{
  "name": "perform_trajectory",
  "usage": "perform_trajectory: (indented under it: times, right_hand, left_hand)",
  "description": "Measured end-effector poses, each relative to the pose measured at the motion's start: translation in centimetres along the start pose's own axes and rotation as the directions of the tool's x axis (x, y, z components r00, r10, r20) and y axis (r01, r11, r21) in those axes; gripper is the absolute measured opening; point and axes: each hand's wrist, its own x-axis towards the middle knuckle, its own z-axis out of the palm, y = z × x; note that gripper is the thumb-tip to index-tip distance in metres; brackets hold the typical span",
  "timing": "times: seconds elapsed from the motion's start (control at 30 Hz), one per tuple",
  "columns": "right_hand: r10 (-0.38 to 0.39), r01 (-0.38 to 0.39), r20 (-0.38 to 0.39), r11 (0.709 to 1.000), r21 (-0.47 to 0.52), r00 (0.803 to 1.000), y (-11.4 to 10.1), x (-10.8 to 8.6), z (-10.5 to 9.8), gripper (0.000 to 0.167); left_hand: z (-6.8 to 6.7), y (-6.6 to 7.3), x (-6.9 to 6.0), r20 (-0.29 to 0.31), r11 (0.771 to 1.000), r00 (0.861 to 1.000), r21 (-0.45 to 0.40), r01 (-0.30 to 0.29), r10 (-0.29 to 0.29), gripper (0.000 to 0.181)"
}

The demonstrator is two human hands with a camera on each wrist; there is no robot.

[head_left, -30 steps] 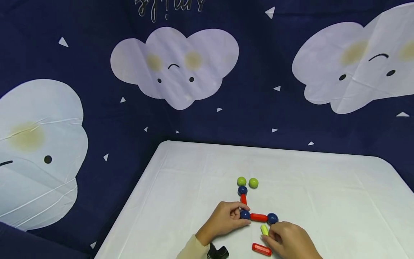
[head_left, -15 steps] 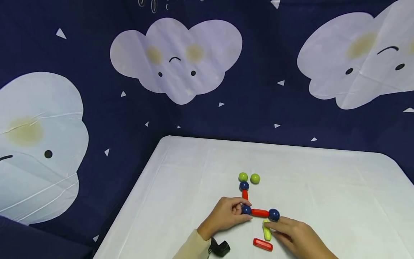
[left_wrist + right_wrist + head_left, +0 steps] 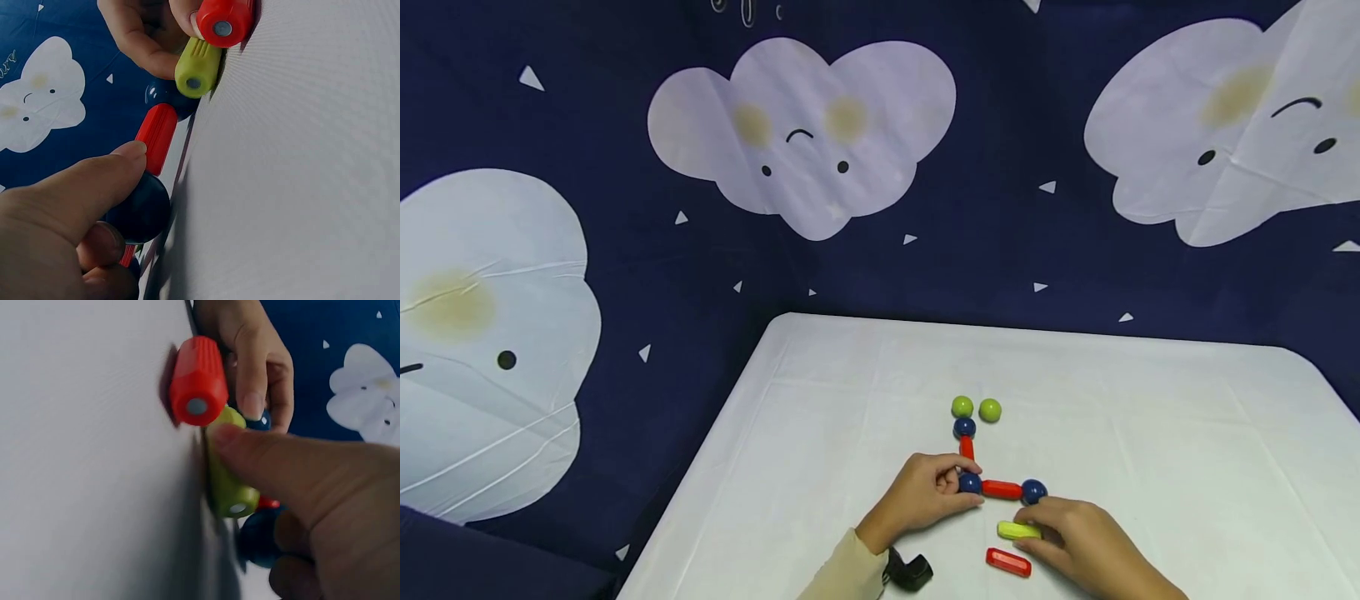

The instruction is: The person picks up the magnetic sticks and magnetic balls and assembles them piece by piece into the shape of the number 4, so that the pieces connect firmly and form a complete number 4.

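My left hand [image 3: 925, 496] pinches the corner blue ball [image 3: 970, 483] of an L-shaped magnetic construction between thumb and fingers. One red rod [image 3: 1002, 490] runs right from that ball to another blue ball [image 3: 1033, 492]. A second red rod [image 3: 967, 448] leads away to a far blue ball [image 3: 965, 427]. Below the right-hand ball, my right hand [image 3: 1082, 542] pinches a yellow-green magnetic rod [image 3: 1017, 530], which lies crosswise. In the right wrist view the thumb presses on this rod [image 3: 232, 481], and the other fingers are beside a blue ball [image 3: 259, 537].
Nearer the front lies a loose red rod [image 3: 1008, 562], its metal end visible in the left wrist view. Two green balls [image 3: 962, 407] [image 3: 990, 410] sit at the far end of the construction. White cloth covers the table [image 3: 820, 400]; a dark cloud-print curtain [image 3: 1000, 258] hangs behind.
The yellow-green rod has turned from pointing away to lying crosswise, now between my right thumb and fingers. The left hand keeps its hold on the corner ball. The head view has tilted slightly.
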Motion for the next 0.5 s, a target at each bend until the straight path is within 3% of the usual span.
perform_trajectory:
  times: [0.23,0.4,0.5]
  right_hand:
    - [0.081,-0.077,-0.068,0.995,0.066,0.994,0.26,-0.6,0.92,0.03]
    - [0.082,-0.065,-0.129,0.99,0.127,0.988,0.34,-0.78,1.11,0.025]
    - [0.172,-0.134,-0.182,0.97,0.204,0.968,-0.11,-0.52,0.74,0.02]
  left_hand:
    - [0.17,-0.15,-0.03,0.004,1.0,1.0,-0.004,0.008,-0.008,0.031]
    - [0.18,-0.24,-0.02,0.007,1.0,1.0,-0.005,0.015,-0.015,0.03]
    - [0.13,-0.29,-0.05,0.0,1.0,1.0,0.0,0.01,-0.01,0.031]
